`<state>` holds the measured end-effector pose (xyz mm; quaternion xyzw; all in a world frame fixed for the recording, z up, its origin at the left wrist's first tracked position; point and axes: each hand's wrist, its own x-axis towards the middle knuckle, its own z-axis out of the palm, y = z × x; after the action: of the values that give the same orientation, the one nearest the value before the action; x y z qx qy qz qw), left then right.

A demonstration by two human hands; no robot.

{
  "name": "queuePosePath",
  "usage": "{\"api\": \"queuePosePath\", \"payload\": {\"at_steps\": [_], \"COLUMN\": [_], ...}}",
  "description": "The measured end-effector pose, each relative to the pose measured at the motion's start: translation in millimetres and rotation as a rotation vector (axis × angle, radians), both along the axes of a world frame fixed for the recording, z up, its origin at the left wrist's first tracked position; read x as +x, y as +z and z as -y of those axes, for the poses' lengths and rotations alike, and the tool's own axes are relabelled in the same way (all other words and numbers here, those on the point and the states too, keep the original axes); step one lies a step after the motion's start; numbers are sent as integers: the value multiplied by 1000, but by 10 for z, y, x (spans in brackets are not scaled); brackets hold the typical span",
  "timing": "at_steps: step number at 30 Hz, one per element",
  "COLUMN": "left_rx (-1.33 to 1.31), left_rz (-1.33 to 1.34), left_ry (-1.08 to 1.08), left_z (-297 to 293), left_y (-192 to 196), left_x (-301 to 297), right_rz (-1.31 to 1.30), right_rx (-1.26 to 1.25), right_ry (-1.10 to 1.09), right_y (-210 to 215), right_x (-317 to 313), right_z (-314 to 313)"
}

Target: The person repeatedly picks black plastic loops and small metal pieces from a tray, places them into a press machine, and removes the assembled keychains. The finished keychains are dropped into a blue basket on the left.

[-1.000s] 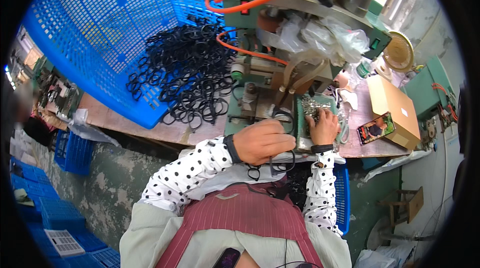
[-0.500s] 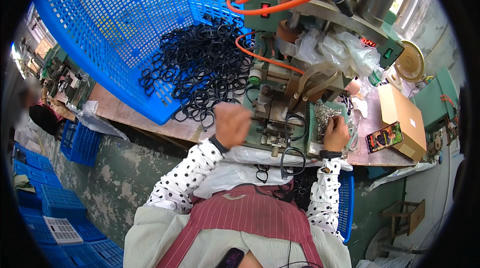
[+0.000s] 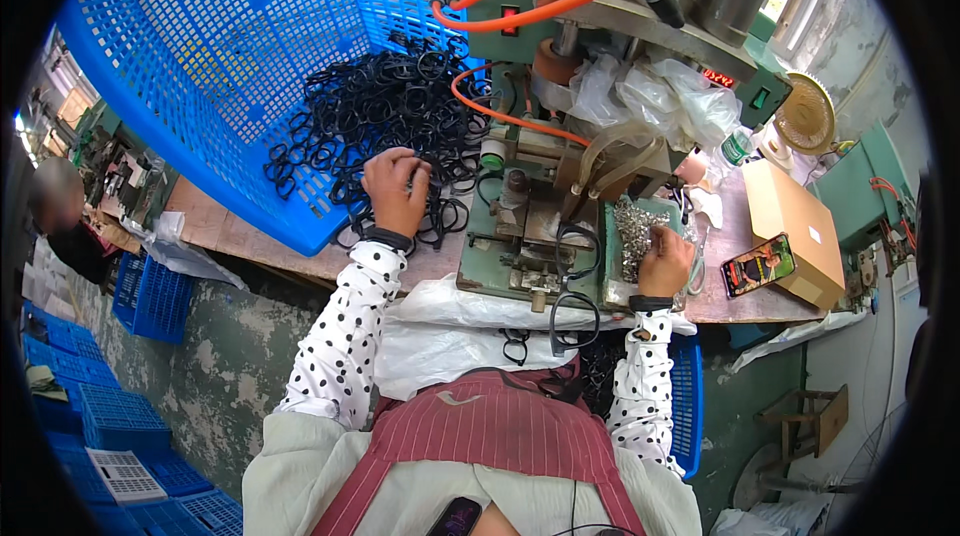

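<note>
Black spectacle frames [image 3: 385, 111], tangled heap spilling from tilted blue crate [image 3: 200, 66].

Before you: one large tilted blue basket [image 3: 200, 66], one heap of black eyeglass frames [image 3: 380, 111] too many to count, one green press machine [image 3: 560, 206], one cardboard box [image 3: 790, 231], one phone [image 3: 758, 264], two orange hoses [image 3: 560, 1].

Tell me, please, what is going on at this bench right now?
A person in a polka-dot top sits at a green bench machine. Their left hand rests on a heap of black eyeglass frames spilling from a tilted blue crate. Their right hand picks in a tray of small silvery metal parts beside the machine. One black frame lies on the machine's bed.
</note>
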<state>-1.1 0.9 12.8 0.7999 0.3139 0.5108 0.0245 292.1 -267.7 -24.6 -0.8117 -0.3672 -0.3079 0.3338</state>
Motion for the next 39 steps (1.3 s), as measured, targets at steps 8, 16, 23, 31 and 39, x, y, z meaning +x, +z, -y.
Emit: {"api": "queuePosePath", "payload": {"at_steps": [8,16,23,31,39], "left_rx": [183,333,422,422,-19], "left_rz": [72,-2,-122,81,230], "left_ry": [-488,-844,-967,-958,-688], "left_z": [886,1417,1432,1399,1033], "left_y": [588,642,537,778,1005], "left_x": [121,535,512,412,428], "right_rz": [-523,-555,-943,-1009,-1038], "right_rx": [308,363,440,623,631], "right_ry": [279,615,672,639,640], "right_y": [306,1013,1021,1011,964], "right_x": [-284,-944,-1045,-1191,-1181], "right_z": [-187,-233,-448,-597,-516]}}
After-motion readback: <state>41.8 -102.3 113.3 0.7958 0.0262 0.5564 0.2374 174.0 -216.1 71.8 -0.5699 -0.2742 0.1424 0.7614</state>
